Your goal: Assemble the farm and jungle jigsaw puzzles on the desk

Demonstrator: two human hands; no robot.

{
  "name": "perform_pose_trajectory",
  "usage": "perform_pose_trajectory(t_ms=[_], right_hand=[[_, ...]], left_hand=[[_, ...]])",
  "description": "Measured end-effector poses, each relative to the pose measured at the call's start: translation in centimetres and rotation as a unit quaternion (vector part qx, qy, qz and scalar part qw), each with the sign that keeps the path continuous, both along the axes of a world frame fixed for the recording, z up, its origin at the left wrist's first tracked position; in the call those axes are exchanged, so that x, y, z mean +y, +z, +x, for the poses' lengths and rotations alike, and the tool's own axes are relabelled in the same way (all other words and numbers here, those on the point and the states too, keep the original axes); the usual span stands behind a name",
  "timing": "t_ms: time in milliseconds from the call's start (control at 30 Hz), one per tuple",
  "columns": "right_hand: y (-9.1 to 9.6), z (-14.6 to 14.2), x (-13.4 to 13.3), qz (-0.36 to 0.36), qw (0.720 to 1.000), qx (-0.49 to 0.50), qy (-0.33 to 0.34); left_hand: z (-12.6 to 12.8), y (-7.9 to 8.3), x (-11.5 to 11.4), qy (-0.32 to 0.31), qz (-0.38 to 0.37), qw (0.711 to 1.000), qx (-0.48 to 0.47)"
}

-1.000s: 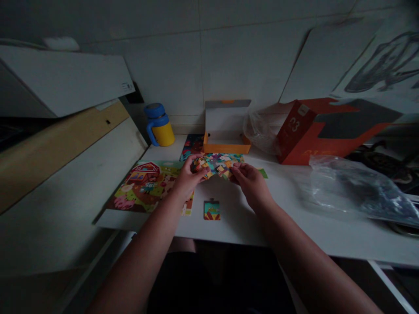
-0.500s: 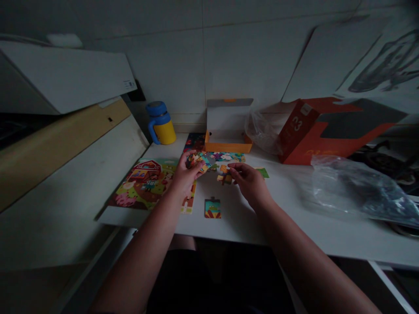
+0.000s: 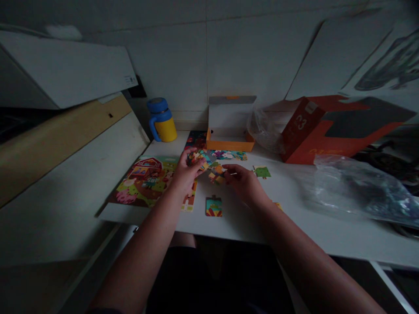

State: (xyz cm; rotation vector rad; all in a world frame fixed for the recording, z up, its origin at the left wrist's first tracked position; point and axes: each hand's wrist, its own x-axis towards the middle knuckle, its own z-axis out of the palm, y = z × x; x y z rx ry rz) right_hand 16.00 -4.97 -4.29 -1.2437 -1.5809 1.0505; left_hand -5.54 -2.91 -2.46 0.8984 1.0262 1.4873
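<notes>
- Has brought the right hand [image 3: 244, 181] leftward since half a second ago, drawing its orange-and-tan pieces [image 3: 216, 169] close to the left hand [image 3: 185, 171]; has also bared more of the green piece [image 3: 262, 172].
- Grips those pieces at their right edge, right thumb and fingers clamped on them; cannot tell how many.
- Clasps a stack of puzzle pieces [image 3: 200, 159] between left thumb and fingers, just left of the other pieces, above the white table [image 3: 294, 196].
- Has a teal piece [image 3: 214, 207] lying flat between the forearms, nearer the body.
- Has the green piece beyond the right hand, and a yellow piece [image 3: 278, 205] partly hidden by the right forearm.
- Reaches over the right part of a farm picture board [image 3: 150, 181] with the left arm.
- Faces a colourful strip [image 3: 231, 155], then an open orange box [image 3: 229, 145] beside a dark picture sheet [image 3: 195, 138].
- Has a blue-and-yellow mug [image 3: 166, 131] farther left, a red box [image 3: 303, 128] and a clear plastic bag [image 3: 353, 187] to the right.
</notes>
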Motion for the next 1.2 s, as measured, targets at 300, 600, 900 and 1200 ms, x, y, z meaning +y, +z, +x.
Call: perform_pose_trajectory(t_ms=[300, 600, 900, 1200], right_hand=[[-0.8, -0.3, 0.3, -0.091, 0.981, 0.173, 0.005], [-0.5, -0.1, 0.1, -0.088, 0.995, 0.038, -0.014], [0.5, -2.7, -0.4, -0.003, 0.990, -0.142, -0.001], [1.7, -2.1, -1.3, 0.060, 0.978, -0.193, -0.054]], left_hand=[[0.0, 0.0, 0.1, 0.004, -0.004, 1.000, -0.002], [0.0, 0.1, 0.1, 0.010, -0.007, 1.000, -0.010], [0.2, 0.4, -0.1, -0.004, -0.005, 1.000, 0.005], [0.3, 0.1, -0.2, -0.017, -0.011, 1.000, 0.021]])
